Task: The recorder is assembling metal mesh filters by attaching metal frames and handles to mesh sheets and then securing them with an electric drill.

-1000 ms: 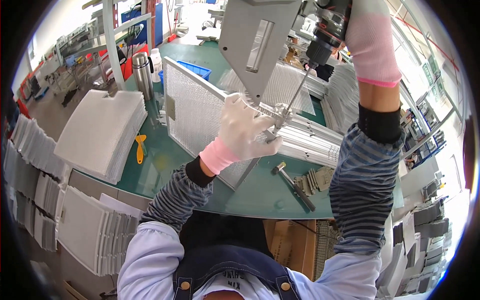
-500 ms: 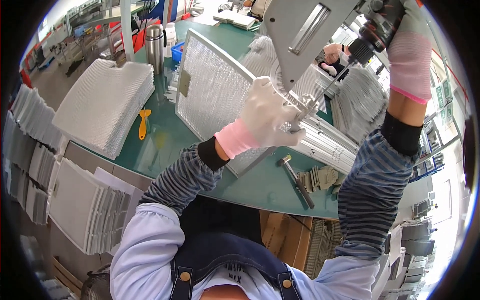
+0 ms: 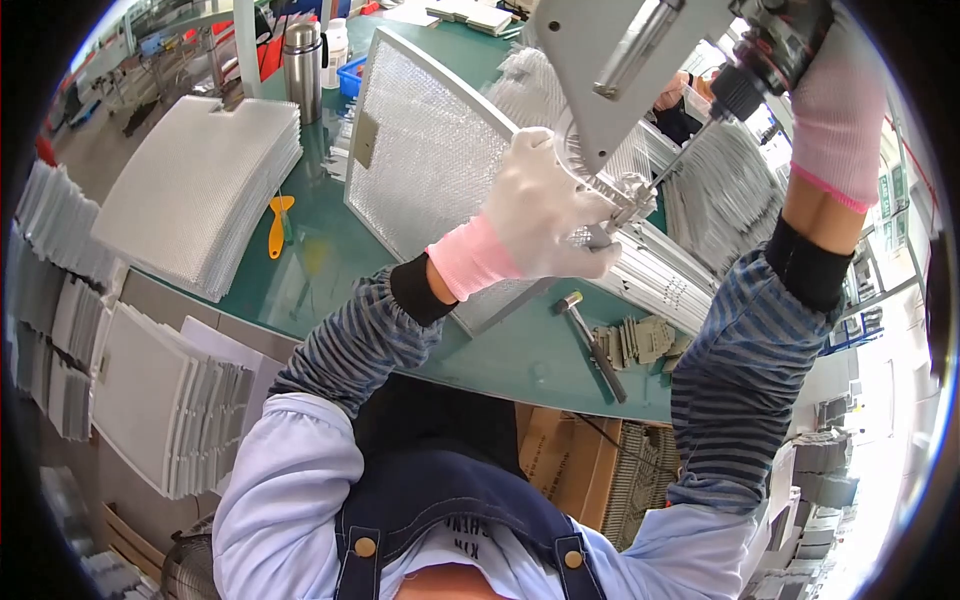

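Drill and right hand have swung farther out to the right of the left hand since the first frame, and the drill bit now slants more. We see the hands apart: right wrapped on the drill, its far fingers out of view; left closed, thumb and fingers, round a small metal fitting at its right side. We mark that fitting between the two hands, bit running down to it; can't tell whether the tip is actually in. We have the framed mesh panel leaning just left of and behind the left hand, grey slotted plate hanging right above it. Pale metal strips lie right of and below the left hand, with a hammer and small flat pieces nearer the body, on the green table. Well left of the left hand we log a yellow scraper, then a mesh-sheet stack; steel thermos beyond. Another sheet pile sits below the drill, past the strips.
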The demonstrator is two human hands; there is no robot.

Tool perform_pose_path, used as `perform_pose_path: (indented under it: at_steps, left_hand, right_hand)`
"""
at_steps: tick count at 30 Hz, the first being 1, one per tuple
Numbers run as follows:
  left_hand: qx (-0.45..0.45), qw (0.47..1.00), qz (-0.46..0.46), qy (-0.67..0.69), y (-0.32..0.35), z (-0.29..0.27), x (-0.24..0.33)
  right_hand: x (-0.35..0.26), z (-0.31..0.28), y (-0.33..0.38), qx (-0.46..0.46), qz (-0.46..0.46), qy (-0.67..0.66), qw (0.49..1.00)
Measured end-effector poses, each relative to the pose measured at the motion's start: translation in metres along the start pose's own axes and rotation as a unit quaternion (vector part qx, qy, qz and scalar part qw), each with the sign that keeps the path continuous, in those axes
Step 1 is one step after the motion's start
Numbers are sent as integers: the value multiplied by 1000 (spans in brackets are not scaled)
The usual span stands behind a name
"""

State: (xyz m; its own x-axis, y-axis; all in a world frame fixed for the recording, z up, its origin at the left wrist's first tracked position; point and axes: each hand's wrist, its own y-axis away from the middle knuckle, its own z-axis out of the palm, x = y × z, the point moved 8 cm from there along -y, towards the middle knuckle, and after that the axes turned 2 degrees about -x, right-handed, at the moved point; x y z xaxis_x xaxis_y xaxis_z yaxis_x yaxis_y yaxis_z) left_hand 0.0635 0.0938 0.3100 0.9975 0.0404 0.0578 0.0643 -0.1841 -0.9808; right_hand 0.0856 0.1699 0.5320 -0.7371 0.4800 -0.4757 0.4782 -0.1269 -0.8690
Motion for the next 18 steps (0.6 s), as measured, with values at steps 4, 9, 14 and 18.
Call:
perform_pose_path:
  at_steps: [4,9,14,18]
  left_hand:
    - [-45,999,-27,12,2,0,0]
    - [-26,999,-28,-16,3,-1,2]
    - [43,998,14,-43,4,-10,7]
    - [17,994,-69,83,8,-1,-8]
  right_hand:
    - [33,6,24,38,119,-78,989]
    - [66,-45,2,-18,14,-53,998]
    - [79,-41,-9,-77,66,-91,991]
    - [55,-32,4,-19,-100,3,995]
